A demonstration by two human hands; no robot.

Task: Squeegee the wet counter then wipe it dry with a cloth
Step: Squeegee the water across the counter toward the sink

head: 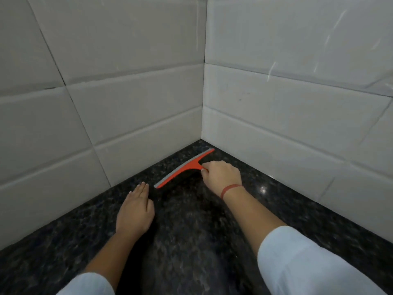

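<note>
Head view looks down into a tiled corner where a dark speckled tabletop (191, 220) meets two white tiled walls (127, 103). An orange squeegee (185, 167) with a grey rubber edge lies at the far end of the tabletop, close to the corner, its blade running from near left to far right and roughly along the left wall. The right hand (221, 177) is closed around the squeegee's short handle, a red band at the wrist. The left hand (136, 211) lies open and flat on the tabletop, palm down, fingertips just beside the near end of the blade, holding nothing.

This looks like the start of a squeegee stroke out of the corner. To do it well, the blade should probably be tilted so only the rubber edge presses the stone, with even pressure along its whole length, then drawn toward the near side in one steady pull. Overlapping strokes would avoid leaving streaks. The left hand sits in the likely path and would need to lift clear. No cloth is in view, so the drying step has yet to come.
</note>
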